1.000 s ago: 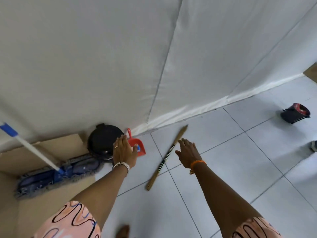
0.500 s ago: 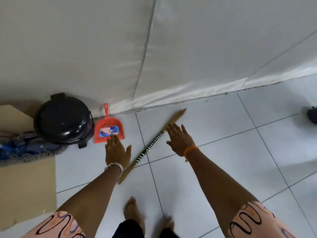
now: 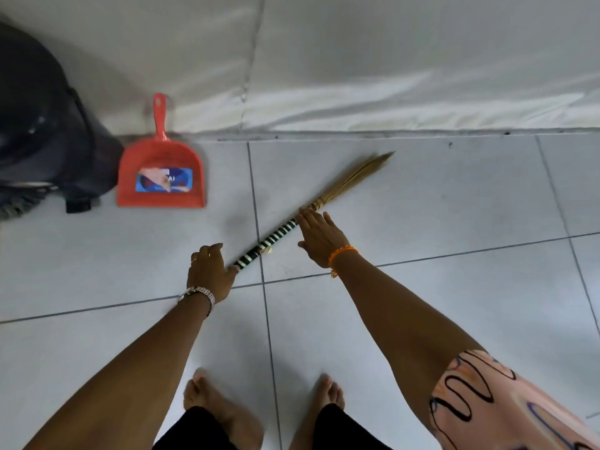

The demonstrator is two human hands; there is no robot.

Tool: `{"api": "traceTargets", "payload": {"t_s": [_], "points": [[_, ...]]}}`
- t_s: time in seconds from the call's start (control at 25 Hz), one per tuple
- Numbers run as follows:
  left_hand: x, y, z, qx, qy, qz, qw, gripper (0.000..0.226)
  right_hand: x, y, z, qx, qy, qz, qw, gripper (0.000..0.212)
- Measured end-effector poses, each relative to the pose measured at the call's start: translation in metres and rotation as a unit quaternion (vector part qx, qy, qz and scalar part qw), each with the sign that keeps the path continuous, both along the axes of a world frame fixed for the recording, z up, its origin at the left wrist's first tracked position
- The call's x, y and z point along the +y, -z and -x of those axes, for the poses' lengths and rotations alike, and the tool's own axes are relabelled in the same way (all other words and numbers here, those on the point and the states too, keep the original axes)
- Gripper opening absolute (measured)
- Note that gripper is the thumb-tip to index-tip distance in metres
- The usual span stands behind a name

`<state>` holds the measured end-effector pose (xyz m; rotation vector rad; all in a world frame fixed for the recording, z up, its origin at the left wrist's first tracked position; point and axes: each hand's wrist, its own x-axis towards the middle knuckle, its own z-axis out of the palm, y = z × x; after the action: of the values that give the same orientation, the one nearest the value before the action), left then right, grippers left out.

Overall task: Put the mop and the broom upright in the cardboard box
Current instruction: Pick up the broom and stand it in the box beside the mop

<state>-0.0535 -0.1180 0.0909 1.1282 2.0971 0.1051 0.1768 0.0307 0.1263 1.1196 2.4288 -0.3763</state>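
Note:
The broom [image 3: 279,233], a thin stick broom with a black-and-white striped handle and straw bristles, lies slanted on the white floor tiles. My left hand [image 3: 209,271] covers its lower handle end, fingers curled, thumb touching the handle. My right hand [image 3: 321,237] hovers flat over the upper handle near the bristle binding, fingers spread. Whether either hand grips the broom is unclear. A grey fringe of the mop [image 3: 14,206] shows at the left edge. The cardboard box is out of view.
A red dustpan [image 3: 160,177] lies left of the broom by the wall. A black lidded bin [image 3: 42,134] stands at the far left. A white padded wall [image 3: 357,60] runs along the back. My bare feet [image 3: 224,414] are below.
The view has swung right and down, so the box has left the frame. Both hands have dropped onto the broom handle, the left now at its lower end.

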Motion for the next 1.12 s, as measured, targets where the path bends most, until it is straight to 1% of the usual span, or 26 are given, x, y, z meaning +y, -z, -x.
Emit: {"api": "traceTargets", "payload": {"t_s": [0.12, 0.2, 0.28, 0.36, 0.44, 0.52, 0.64, 0.68, 0.72, 0.8, 0.88, 0.96, 1.04, 1.12], "points": [[-0.012, 0.088, -0.003, 0.001, 0.013, 0.019, 1.000, 0.063, 0.017, 0.089, 0.011, -0.002, -0.035, 0.009, 0.999, 0.067], [-0.018, 0.124, -0.004, 0.008, 0.015, 0.017, 1.000, 0.055, 0.028, 0.124, 0.015, -0.005, -0.064, 0.006, 0.998, 0.066], [-0.023, 0.146, -0.006, 0.014, 0.005, 0.006, 1.000, 0.054, 0.035, 0.146, 0.015, -0.011, -0.095, -0.012, 0.995, 0.060], [-0.026, 0.160, -0.009, 0.027, -0.001, -0.006, 1.000, 0.051, 0.039, 0.161, 0.015, -0.011, -0.106, -0.045, 0.993, 0.050], [-0.027, 0.163, -0.013, 0.044, 0.023, -0.012, 0.999, 0.046, 0.040, 0.168, 0.017, -0.030, -0.107, -0.084, 0.990, 0.040], [-0.031, 0.155, -0.018, 0.066, 0.049, -0.017, 0.996, 0.041, 0.038, 0.167, 0.017, -0.049, -0.120, -0.083, 0.988, 0.035], [-0.029, 0.112, -0.012, 0.111, 0.083, -0.014, 0.990, 0.034, 0.037, 0.141, 0.015, -0.071, -0.124, -0.055, 0.988, 0.037], [-0.026, 0.098, -0.007, 0.115, 0.106, -0.034, 0.987, 0.035, 0.039, 0.131, 0.013, -0.062, -0.112, -0.046, 0.991, 0.036], [-0.020, 0.069, -0.001, 0.136, 0.143, -0.054, 0.979, 0.038, 0.042, 0.103, 0.012, -0.060, -0.099, -0.046, 0.992, 0.035], [-0.005, 0.001, 0.010, 0.205, 0.204, -0.098, 0.952, 0.045, 0.048, 0.040, 0.013, -0.048, -0.076, -0.044, 0.995, 0.034], [0.013, -0.065, 0.022, 0.262, 0.216, -0.159, 0.927, 0.049, 0.056, -0.025, 0.018, -0.029, -0.067, -0.037, 0.997, 0.034], [0.033, -0.150, 0.034, 0.308, 0.191, -0.205, 0.909, 0.050, 0.063, -0.106, 0.021, -0.018, -0.054, -0.039, 0.998, 0.031], [0.052, -0.235, 0.045, 0.338, 0.130, -0.251, 0.898, 0.050, 0.067, -0.191, 0.028, 0.011, -0.028, -0.043, 0.999, 0.028], [0.076, -0.336, 0.053, 0.358, 0.030, -0.299, 0.884, 0.068, 0.074, -0.287, 0.039, 0.048, 0.007, -0.060, 0.997, 0.029]]}}
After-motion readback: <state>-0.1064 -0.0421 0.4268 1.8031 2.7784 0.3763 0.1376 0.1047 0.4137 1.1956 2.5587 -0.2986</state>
